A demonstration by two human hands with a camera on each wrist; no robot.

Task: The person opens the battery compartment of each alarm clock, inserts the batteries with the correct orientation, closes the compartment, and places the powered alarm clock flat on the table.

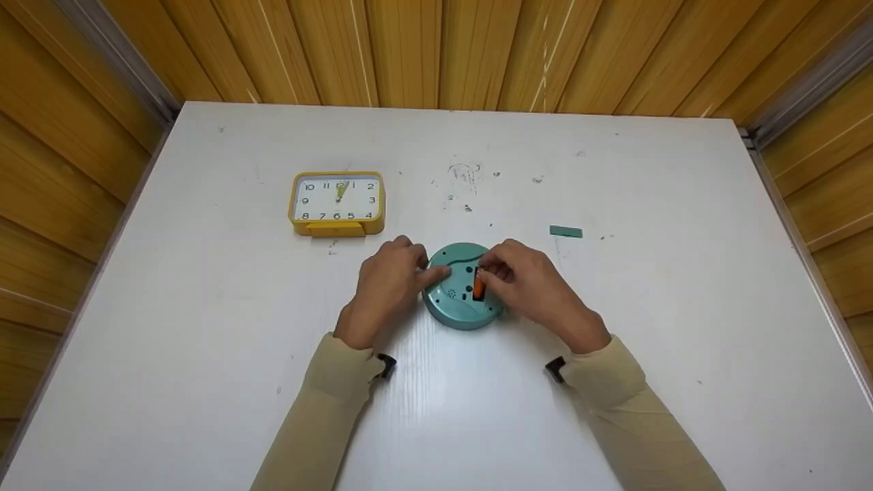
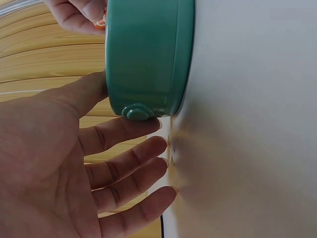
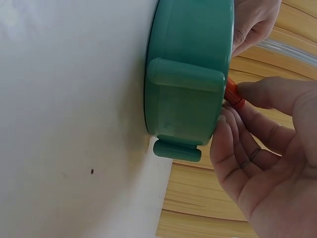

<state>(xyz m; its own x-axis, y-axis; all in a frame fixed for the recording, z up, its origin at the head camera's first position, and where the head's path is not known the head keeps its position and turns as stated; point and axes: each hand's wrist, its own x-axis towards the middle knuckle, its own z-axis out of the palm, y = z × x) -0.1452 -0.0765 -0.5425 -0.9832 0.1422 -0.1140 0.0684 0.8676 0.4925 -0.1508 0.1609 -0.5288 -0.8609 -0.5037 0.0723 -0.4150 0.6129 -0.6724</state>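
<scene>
A round teal alarm clock (image 1: pixel 460 317) lies face down on the table with its battery slot uncovered. My left hand (image 1: pixel 392 276) holds the clock at its left edge. In the left wrist view, the thumb rests on the clock's back and the index finger lies along its side by a round knob (image 2: pixel 137 112). My right hand (image 1: pixel 535 283) pinches an orange battery (image 1: pixel 479 285) between thumb and index finger. One end of the battery sticks up out of the slot in the right wrist view, tilted; its other end is hidden there by the clock body.
A yellow rectangular clock (image 1: pixel 337 201) stands behind and left of my hands, its face toward me. A small green battery cover (image 1: pixel 566 232) lies to the right on the white table (image 1: pixel 204 286). Wood-patterned panels (image 1: pixel 409 54) border the table's back and sides.
</scene>
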